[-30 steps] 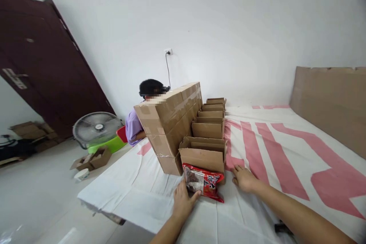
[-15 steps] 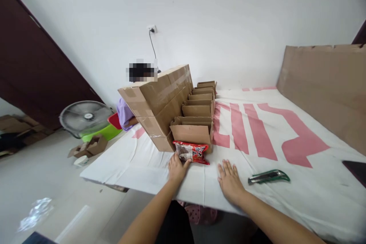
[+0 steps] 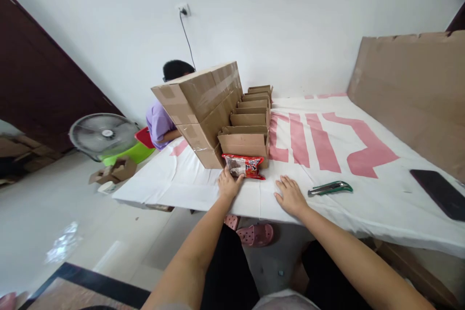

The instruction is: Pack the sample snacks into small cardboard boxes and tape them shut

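My left hand rests on the white and pink cloth, its fingers touching the left end of a red noodle packet that lies flat against the nearest open cardboard box. My right hand lies flat and open on the cloth, a little to the right of the packet and holding nothing. A green utility knife lies on the cloth to the right of my right hand. Behind the nearest box stands a row of several open boxes, with taped closed boxes stacked to their left.
A black phone lies at the far right of the cloth. A big cardboard sheet leans on the right wall. Another person in purple sits behind the stacked boxes. A fan, a green tub and loose cartons stand on the floor at left; pink slippers below.
The view has pulled back and tipped down, bringing the knife, phone and slippers into sight. My right hand slid back from beside the box toward the table edge. My left hand stays at the packet.
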### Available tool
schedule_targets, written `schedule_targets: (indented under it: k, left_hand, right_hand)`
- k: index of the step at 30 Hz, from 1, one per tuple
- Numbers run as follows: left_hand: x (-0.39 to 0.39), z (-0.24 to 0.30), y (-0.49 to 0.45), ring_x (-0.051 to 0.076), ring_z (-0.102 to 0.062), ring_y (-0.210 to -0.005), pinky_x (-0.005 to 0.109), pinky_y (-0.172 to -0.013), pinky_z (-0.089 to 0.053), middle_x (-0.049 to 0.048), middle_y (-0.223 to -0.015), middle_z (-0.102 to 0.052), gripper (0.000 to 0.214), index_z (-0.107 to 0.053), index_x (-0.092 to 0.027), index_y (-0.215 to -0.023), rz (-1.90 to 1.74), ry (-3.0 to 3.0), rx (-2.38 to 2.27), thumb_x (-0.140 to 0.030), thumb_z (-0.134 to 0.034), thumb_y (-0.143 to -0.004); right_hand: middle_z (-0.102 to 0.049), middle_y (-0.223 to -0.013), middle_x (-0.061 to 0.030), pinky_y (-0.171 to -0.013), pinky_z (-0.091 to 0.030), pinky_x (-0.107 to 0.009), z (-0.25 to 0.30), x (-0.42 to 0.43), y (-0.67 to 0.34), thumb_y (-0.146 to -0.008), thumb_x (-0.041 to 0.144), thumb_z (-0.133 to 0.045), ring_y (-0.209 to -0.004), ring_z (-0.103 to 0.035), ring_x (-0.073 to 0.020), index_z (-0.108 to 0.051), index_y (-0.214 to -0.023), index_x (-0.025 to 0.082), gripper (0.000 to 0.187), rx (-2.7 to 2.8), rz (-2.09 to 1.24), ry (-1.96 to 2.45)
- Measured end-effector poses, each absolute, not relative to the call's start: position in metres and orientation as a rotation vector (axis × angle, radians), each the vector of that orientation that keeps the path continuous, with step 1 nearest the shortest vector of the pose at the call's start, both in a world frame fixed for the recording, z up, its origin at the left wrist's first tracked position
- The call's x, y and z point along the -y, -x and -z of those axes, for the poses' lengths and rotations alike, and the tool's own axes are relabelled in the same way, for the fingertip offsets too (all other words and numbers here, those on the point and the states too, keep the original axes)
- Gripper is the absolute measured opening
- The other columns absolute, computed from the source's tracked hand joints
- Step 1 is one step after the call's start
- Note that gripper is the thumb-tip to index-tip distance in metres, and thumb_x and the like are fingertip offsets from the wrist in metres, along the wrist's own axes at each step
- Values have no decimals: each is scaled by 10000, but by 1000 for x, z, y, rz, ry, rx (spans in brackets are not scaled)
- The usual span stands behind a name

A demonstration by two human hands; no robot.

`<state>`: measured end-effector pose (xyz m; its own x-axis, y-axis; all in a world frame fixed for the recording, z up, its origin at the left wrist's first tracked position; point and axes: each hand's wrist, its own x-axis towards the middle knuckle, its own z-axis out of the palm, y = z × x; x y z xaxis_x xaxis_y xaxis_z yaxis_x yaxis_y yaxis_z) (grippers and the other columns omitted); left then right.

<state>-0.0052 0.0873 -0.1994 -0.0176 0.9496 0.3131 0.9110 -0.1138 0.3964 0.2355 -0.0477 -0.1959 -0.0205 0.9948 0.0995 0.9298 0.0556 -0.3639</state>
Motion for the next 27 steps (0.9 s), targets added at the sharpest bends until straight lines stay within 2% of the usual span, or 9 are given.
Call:
schedule_targets:
  k: [8,14,21,27]
  left_hand:
    - [-81,194,6,401,-471,-1290,512,-1054,-368,286,-1400,-483,828,-337,-14,-1426,-830,-2144,-2039,-558,-574,-849]
    - [-82,191,4,428,-495,-1253,536,-1040,-370,306,-1358,-503,817,-366,17,-1395,-825,-2141,-2065,-542,-573,-837]
    - [-81,187,2,422,-499,-1243,546,-1013,-387,290,-1365,-506,787,-383,-19,-1392,-800,-2158,-2092,-564,-533,-844]
    - [-83,186,2,437,-493,-1241,560,-1008,-383,298,-1351,-516,794,-390,-3,-1377,-753,-2164,-2107,-572,-514,-838]
  right_hand:
    - [-394,-1539,-188,-1185,-166,-440,193,49,-234,-932,346,-485,-1450,-293,-303,-515,-1392,89,528,1998,-251,1932]
    - [-397,-1543,-169,-1184,-177,-440,194,47,-235,-926,384,-497,-1449,-297,-298,-517,-1393,119,537,1981,-254,1915]
    - [-383,-1553,-164,-1192,-175,-451,194,49,-237,-927,398,-490,-1456,-284,-303,-512,-1394,131,539,1969,-278,1900]
    - [-321,-1577,-194,-1206,-148,-470,192,49,-234,-942,401,-463,-1477,-241,-324,-463,-1432,89,581,1973,-346,1901]
